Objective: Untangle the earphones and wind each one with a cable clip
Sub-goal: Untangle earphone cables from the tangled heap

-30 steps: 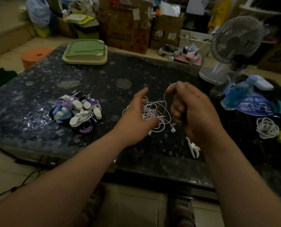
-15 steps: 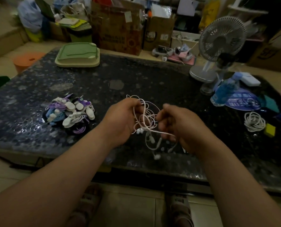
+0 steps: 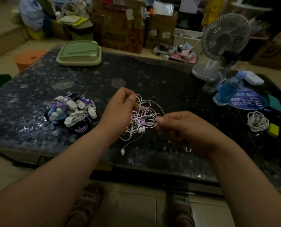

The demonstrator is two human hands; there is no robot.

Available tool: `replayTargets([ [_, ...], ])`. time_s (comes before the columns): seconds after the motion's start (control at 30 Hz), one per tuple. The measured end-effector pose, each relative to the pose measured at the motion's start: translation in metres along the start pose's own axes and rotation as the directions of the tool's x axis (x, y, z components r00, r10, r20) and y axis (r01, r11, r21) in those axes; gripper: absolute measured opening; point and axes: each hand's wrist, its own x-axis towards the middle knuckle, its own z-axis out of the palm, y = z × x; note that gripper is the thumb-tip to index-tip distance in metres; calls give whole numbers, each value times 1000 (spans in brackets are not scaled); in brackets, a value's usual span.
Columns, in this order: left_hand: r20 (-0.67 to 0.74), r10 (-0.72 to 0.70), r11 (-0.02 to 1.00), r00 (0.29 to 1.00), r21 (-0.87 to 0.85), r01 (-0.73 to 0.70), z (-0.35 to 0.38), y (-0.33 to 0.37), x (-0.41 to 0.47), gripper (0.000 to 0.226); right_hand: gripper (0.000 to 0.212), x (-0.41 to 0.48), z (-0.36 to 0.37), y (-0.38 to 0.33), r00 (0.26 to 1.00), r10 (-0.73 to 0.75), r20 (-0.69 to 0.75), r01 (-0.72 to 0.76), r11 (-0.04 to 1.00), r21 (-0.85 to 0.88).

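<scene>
Dark speckled table (image 3: 152, 76) (cardboard boxes (image 3: 120, 30) behind) | left hand (image 3: 120, 110) and right hand (image 3: 185, 131) pinch tangled earphones (image 3: 144, 117)

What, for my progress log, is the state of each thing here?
tangled earphones, knotted, held between both hands
left hand, pinches the tangle's top
right hand, pinches one strand
clipped earphones pile, wound, lying on the table
white cable coil, coiled, no clip seen
fan, upright; whether spinning, cannot tell
green container, lid on
</scene>
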Motion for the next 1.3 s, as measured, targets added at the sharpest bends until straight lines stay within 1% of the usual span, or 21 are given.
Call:
replayTargets([
  [0.07, 144, 39, 996, 989, 78, -51, 0, 3, -7, 22, 29, 1, -2, -3, 989, -79, -122, 93, 989, 113],
  [0.13, 356, 79, 975, 931, 169, -147, 3, 5, -15, 28, 30, 3, -5, -7, 955, -92, -282, 147, 973, 180],
  [0.2, 494, 71, 939, 867, 261, -226, 4, 2, -20, 29, 33, 5, -9, -9, 924, -53, -378, 173, 942, 289],
  [0.27, 537, 42, 928, 843, 292, -232, 2, 0, -21, 22, 37, 3, -13, -9, 902, -1, -433, 175, 915, 364],
  [0.4, 622, -30, 979, 783, 174, -101, 3, 1, -24, 21, 40, 0, -14, -3, 910, -11, -414, 151, 939, 307],
  [0.47, 639, 7, 958, 769, 216, -188, 8, -1, -26, 6, 41, 0, -13, -1, 921, -58, -386, 198, 922, 333],
  [0.53, 623, 22, 940, 782, 254, -229, 10, -3, -27, 12, 40, -4, -14, -2, 916, -67, -395, 215, 915, 342],
  [0.57, 597, 18, 951, 802, 238, -198, 10, -1, -27, 15, 37, -7, -15, -3, 915, -58, -398, 197, 928, 316],
  [0.6, 567, 17, 970, 824, 189, -151, 10, 2, -27, 18, 33, -9, -16, -2, 919, -44, -392, 155, 954, 256],
  [0.67, 515, 24, 993, 857, 83, -78, 7, 5, -26, 18, 29, -14, -16, 3, 956, -3, -295, 0, 1000, -11],
  [0.73, 500, 43, 994, 865, 62, -86, 4, 7, -26, 21, 25, -17, -11, 14, 980, 34, -197, -94, 948, -304],
  [0.8, 537, 41, 993, 843, 72, -94, 5, 6, -29, 21, 21, -17, -3, 22, 974, 1, -227, -88, 925, -370],
  [0.87, 585, 32, 993, 810, 72, -91, 8, 6, -32, 19, 26, -16, 4, 19, 967, -91, -237, 14, 952, -307],
  [0.97, 608, 57, 980, 792, 118, -162, 9, 10, -34, 16, 36, -17, 14, 18, 988, -127, -92, 105, 971, -213],
  [1.07, 581, 32, 973, 814, 169, -158, 1, 8, -28, 23, 51, -18, 13, 22, 979, -142, -149, 93, 951, -294],
  [1.1, 578, 8, 975, 816, 178, -135, -3, 6, -26, 30, 50, -20, 10, 21, 967, -145, -210, 93, 966, -240],
  [1.17, 588, -39, 978, 808, 187, -89, -10, 3, -22, 38, 46, -24, 3, 12, 942, -102, -321, 136, 987, 87],
  [1.2, 597, -44, 977, 801, 192, -89, -12, 2, -21, 38, 45, -26, -2, 10, 936, -73, -343, 161, 958, 235],
  [1.23, 601, -39, 977, 798, 190, -95, -12, 2, -21, 36, 45, -30, -6, 8, 940, -65, -335, 173, 937, 303],
  [1.27, 594, -25, 978, 804, 180, -102, -12, 2, -20, 33, 47, -32, -9, 10, 953, -69, -296, 156, 947, 280],
  [1.3, 584, -5, 981, 812, 161, -110, -10, 2, -20, 31, 50, -33, -11, 14, 971, -69, -231, 112, 978, 177],
])
